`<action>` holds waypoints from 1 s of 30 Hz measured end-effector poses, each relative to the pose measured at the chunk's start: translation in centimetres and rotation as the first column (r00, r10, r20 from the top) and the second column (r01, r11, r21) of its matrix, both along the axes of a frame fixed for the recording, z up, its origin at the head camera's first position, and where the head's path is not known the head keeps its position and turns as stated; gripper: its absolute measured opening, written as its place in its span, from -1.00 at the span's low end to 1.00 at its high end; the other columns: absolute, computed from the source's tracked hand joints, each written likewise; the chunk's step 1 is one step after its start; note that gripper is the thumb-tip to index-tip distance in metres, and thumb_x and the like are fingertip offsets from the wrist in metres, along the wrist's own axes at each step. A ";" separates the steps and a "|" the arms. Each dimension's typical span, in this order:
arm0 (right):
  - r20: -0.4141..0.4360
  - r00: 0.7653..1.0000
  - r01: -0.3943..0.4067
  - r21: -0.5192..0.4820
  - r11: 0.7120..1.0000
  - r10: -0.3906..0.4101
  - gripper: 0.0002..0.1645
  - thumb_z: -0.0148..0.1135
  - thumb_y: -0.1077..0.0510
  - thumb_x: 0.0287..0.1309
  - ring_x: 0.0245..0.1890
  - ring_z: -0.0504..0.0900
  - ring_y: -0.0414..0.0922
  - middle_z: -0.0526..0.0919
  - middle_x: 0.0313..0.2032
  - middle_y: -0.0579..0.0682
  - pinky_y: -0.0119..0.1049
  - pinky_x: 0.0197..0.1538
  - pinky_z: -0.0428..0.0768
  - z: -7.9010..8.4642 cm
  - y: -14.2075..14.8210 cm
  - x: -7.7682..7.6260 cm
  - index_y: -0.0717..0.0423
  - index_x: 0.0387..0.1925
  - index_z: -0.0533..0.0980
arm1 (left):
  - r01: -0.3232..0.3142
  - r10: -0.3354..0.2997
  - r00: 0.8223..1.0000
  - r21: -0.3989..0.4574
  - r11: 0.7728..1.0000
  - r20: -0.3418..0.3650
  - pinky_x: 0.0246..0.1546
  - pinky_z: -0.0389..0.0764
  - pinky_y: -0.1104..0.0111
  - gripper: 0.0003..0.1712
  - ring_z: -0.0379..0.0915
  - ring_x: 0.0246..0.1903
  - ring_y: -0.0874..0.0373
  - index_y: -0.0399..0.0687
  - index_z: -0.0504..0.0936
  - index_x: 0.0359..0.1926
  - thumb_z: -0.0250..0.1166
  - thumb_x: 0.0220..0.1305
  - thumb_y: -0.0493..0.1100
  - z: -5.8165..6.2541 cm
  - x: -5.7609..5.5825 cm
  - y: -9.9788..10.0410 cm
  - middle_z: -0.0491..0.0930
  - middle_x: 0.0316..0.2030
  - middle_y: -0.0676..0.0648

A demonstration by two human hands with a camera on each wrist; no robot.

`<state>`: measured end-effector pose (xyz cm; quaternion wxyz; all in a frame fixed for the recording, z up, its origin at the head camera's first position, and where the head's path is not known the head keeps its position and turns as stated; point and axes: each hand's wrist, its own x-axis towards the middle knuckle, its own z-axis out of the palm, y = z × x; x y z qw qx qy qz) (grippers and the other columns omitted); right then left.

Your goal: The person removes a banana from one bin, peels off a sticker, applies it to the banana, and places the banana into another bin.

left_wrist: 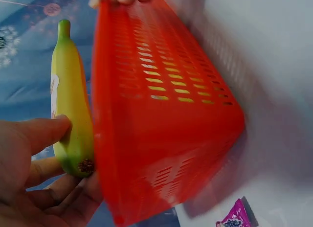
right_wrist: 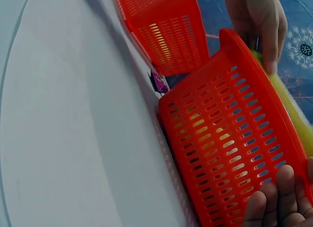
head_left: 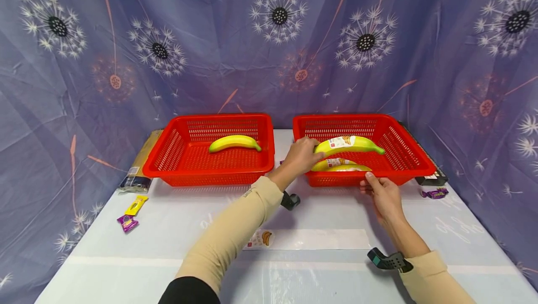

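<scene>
My left hand point(head_left: 302, 155) grips a yellow banana point(head_left: 359, 144) by one end, its green tip pointing right. The banana carries a white label and is at rim height over the right red basket point(head_left: 405, 173). In the left wrist view, thumb and fingers pinch the banana point(left_wrist: 73, 102) beside the basket's rim. My right hand point(head_left: 384, 199) holds that basket's front rim, thumb on top and fingers against the outer wall. More labelled bananas point(head_left: 325, 164) lie inside, partly hidden by the front wall; through its slots they show as yellow.
A left red basket point(head_left: 214, 173) holds one banana point(head_left: 235, 142). Yellow and purple wrapped candies point(head_left: 136, 205) lie at the left, another purple candy point(head_left: 435, 194) at the right. A label strip point(head_left: 311, 239) lies on the white table. Packages stand beside both baskets' outer sides.
</scene>
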<state>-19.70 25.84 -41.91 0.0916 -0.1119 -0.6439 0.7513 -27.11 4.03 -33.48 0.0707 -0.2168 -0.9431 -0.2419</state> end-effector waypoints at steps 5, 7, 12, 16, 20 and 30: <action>0.012 1.000 0.002 0.008 1.000 -0.002 -0.62 0.22 -0.07 0.15 -0.49 0.64 -0.23 0.68 -0.55 -0.16 -0.46 -0.28 0.61 -0.1 0.0 0.0 0.18 -0.27 0.42 | -0.030 0.028 0.999 -0.087 0.996 -0.024 -0.16 0.49 0.33 -0.73 0.52 -0.21 0.14 -0.08 0.64 -0.21 0.25 0.23 0.01 -0.8 -1.0 1.3 0.65 -0.28 -0.01; 0.012 1.000 0.006 0.004 1.000 -0.006 -0.62 0.22 -0.07 0.15 -0.49 0.63 -0.23 0.67 -0.56 -0.17 -0.45 -0.29 0.61 -0.1 0.0 0.0 0.18 -0.28 0.42 | -0.043 0.039 0.999 -0.114 0.993 -0.030 -0.15 0.52 0.33 -0.75 0.54 -0.23 0.14 -0.08 0.63 -0.24 0.26 0.22 0.00 -1.1 -1.3 1.8 0.65 -0.29 -0.01; -0.008 1.000 0.005 -0.017 1.000 -0.005 -0.65 0.23 -0.04 0.16 -0.49 0.63 -0.24 0.68 -0.55 -0.16 -0.44 -0.29 0.62 -0.1 0.0 0.1 0.18 -0.29 0.42 | -0.050 0.048 0.999 -0.190 0.981 -0.016 -0.14 0.55 0.37 -0.74 0.54 -0.27 0.16 -0.06 0.64 -0.21 0.25 0.23 0.01 -1.6 -1.4 3.0 0.66 -0.27 0.00; -0.026 1.000 -0.002 -0.027 1.000 0.001 -0.66 0.23 -0.03 0.16 -0.49 0.62 -0.23 0.68 -0.54 -0.15 -0.43 -0.29 0.62 -0.1 0.1 0.2 0.17 -0.29 0.41 | -0.042 0.041 0.999 -0.264 0.964 -0.008 -0.14 0.55 0.38 -0.72 0.54 -0.29 0.19 -0.01 0.63 -0.16 0.25 0.22 0.04 -1.8 -1.2 3.6 0.67 -0.25 0.03; -0.034 0.999 0.005 -0.027 1.000 -0.006 -0.69 0.23 -0.02 0.16 -0.50 0.62 -0.24 0.67 -0.56 -0.16 -0.42 -0.31 0.61 -0.1 0.0 0.2 0.15 -0.32 0.44 | -0.037 0.038 0.999 -0.328 0.944 -0.002 -0.17 0.56 0.35 -0.76 0.55 -0.25 0.19 0.05 0.61 -0.15 0.25 0.21 0.02 -1.8 -1.1 3.8 0.67 -0.24 0.07; -0.046 0.999 0.008 -0.030 1.000 -0.009 -0.72 0.22 0.00 0.17 -0.55 0.60 -0.27 0.66 -0.58 -0.17 -0.44 -0.34 0.60 -0.2 -0.1 -0.1 0.14 -0.35 0.43 | -0.019 0.038 0.998 -0.403 0.915 0.040 -0.26 0.56 0.29 -0.76 0.54 -0.17 0.15 0.15 0.59 -0.06 0.15 0.24 -0.11 -1.5 -1.3 3.9 0.63 -0.17 0.05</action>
